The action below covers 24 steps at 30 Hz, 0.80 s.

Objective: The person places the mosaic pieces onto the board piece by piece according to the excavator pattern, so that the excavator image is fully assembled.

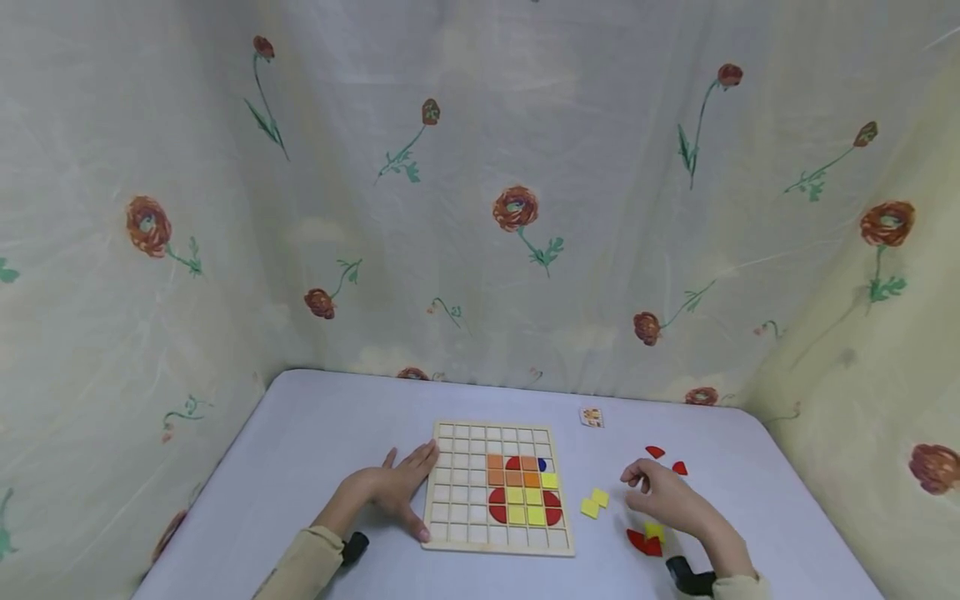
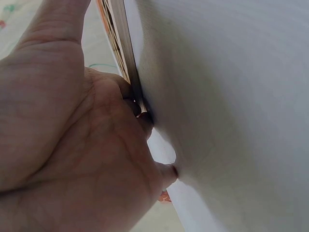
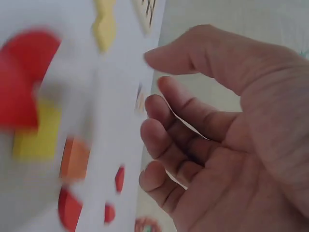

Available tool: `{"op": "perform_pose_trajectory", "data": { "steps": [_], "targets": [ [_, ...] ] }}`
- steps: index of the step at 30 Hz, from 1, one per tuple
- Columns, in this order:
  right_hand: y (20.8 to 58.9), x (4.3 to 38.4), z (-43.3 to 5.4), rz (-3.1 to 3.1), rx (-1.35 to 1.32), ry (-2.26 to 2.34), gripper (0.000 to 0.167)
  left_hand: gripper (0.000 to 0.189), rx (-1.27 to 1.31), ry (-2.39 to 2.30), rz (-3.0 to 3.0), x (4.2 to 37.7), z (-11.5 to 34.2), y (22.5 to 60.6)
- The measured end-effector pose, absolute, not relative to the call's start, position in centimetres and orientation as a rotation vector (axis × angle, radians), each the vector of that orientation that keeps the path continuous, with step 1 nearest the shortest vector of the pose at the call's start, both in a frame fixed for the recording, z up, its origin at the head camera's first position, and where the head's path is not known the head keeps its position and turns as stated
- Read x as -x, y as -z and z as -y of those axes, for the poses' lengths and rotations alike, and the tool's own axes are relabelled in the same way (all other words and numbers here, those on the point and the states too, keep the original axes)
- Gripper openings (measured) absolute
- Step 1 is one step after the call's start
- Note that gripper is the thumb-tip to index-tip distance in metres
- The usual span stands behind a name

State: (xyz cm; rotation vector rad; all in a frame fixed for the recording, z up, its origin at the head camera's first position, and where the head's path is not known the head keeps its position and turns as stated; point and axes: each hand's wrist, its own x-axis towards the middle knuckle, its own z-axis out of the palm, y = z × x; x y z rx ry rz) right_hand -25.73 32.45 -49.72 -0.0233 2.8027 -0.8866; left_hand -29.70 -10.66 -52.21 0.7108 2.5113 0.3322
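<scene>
My left hand point(image 1: 393, 492) lies along the left side of a wooden grid board point(image 1: 457, 493), fingers extended, thumb at its near left corner. In the board's cells sit orange squares point(image 1: 496, 477), yellow squares point(image 1: 526, 505), red rounded pieces point(image 1: 553, 508) and a small blue piece point(image 1: 542, 465). My right hand point(image 1: 667, 496) hovers over the table right of the board, fingers loosely bent. The right wrist view shows a gap between thumb and fingertips point(image 3: 157, 133), with nothing in it. Two loose yellow squares point(image 1: 596, 502) lie between this hand and the board.
Near the right wrist, red pieces point(image 1: 643, 542) lie with a yellow square point(image 1: 655, 532). Beyond that hand are two more red pieces point(image 1: 655, 452). An orange piece point(image 3: 75, 159) shows in the right wrist view. A small printed card point(image 1: 592, 417) lies behind the board; a flowered curtain point(image 1: 480, 333) surrounds the table.
</scene>
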Motion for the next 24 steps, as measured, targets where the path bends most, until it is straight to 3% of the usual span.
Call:
{"op": "perform_pose_trajectory", "data": {
  "steps": [9,24],
  "targets": [
    [51.3,24.8,-38.9,-2.724,-0.03,0.822,0.025,0.132,-0.724,-0.313,-2.523,29.8,10.7,52.4],
    [52.9,24.9,-40.1,-2.898,-0.008,0.737,0.007,0.132,-0.714,-0.341,-2.519,29.7,10.8,52.5]
  ]
}}
